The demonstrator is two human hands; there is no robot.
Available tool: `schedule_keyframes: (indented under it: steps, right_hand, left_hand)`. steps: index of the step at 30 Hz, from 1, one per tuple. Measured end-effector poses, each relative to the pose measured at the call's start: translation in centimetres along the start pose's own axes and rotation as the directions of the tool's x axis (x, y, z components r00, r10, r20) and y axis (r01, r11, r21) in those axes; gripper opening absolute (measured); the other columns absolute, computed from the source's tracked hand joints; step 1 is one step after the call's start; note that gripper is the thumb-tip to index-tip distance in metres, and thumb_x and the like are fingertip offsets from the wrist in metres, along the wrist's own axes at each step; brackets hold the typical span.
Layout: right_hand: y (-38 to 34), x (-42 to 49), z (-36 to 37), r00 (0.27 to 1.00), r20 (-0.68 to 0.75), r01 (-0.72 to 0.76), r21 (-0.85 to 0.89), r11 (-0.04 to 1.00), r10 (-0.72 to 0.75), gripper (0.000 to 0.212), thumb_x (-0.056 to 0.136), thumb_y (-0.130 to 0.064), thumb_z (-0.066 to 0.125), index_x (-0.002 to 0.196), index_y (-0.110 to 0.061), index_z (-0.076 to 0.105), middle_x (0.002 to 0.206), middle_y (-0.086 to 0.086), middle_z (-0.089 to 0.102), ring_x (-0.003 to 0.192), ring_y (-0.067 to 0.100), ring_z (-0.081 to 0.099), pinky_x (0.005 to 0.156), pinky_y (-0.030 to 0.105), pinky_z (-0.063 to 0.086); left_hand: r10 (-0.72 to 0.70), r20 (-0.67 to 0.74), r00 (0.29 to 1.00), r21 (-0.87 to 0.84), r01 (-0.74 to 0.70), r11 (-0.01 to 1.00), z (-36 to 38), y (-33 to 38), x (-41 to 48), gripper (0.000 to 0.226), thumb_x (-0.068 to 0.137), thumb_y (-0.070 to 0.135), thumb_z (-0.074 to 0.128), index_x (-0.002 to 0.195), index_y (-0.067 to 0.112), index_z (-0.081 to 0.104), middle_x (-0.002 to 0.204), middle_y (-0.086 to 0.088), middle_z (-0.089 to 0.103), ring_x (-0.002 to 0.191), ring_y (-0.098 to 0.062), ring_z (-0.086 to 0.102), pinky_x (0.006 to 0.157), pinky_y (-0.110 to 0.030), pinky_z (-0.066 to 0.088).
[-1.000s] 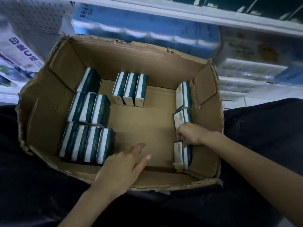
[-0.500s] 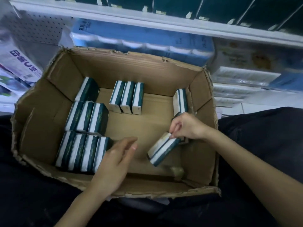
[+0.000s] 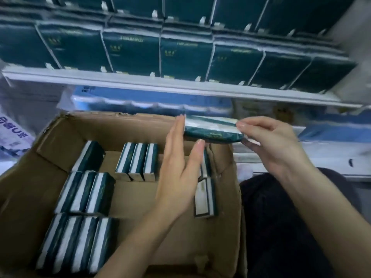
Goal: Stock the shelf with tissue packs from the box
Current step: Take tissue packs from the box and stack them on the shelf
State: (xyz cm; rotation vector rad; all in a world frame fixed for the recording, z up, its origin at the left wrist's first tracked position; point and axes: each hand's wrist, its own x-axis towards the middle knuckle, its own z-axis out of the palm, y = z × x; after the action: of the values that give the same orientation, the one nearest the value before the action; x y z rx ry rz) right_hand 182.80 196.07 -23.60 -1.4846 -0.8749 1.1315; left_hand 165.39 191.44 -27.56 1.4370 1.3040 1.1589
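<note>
Tissue pack (image 3: pixel 212 130) spans between your hands: right hand (image 3: pixel 275 145) pinches one end, left hand (image 3: pixel 180 169) braces the other with straight fingers; looks light, soft, slick-wrapped, so grip the ends gently.

Ahead of you the white shelf board (image 3: pixel 180 87) runs across the whole view, slanting down toward your right. Dark green tissue packs (image 3: pixel 130 51) stand upright on it in a tight row, faces out, each touching the next. A further tier of the same packs (image 3: pixel 236 13) shows above and behind them. Small pale tabs (image 3: pixel 103 69) show at the foot of the packs, along the board's front edge. On the level under the board, blue wrapped packs (image 3: pixel 152 97) lie side by side — the goods to their right are too blurred to name.
</note>
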Motion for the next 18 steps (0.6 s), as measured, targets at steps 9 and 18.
schedule_keyframes:
  steps: [9,18]
  right_hand:
    - [-7.1,1.6,-3.8,0.902,-0.279,0.354,0.041,0.934,-0.329,0.053,0.060,-0.041,0.077,0.110,-0.030,0.063,0.115,-0.008,0.056,0.102,0.001,0.060,0.086,0.025,0.049]
    - [-12.9,9.0,-11.2,0.742,-0.117,0.572,-0.402,0.715,-0.660,0.044,0.068,-0.012,0.083,0.107,-0.016,0.065,0.103,0.001,0.066,0.087,0.001,0.062,0.069,0.011,0.048]
  left_hand:
    - [0.306,-0.053,0.951,0.056,-0.303,0.951,7.2,10.3,7.0,0.065,0.083,0.069,0.020,0.145,0.050,0.021,0.148,0.036,0.020,0.136,0.016,0.009,0.114,-0.027,0.014]
    - [0.270,0.141,0.953,-0.020,-0.270,0.963,11.5,17.2,16.7,0.055,0.095,0.061,0.030,0.144,0.038,0.037,0.148,0.019,0.035,0.137,-0.005,0.023,0.118,-0.038,0.014]
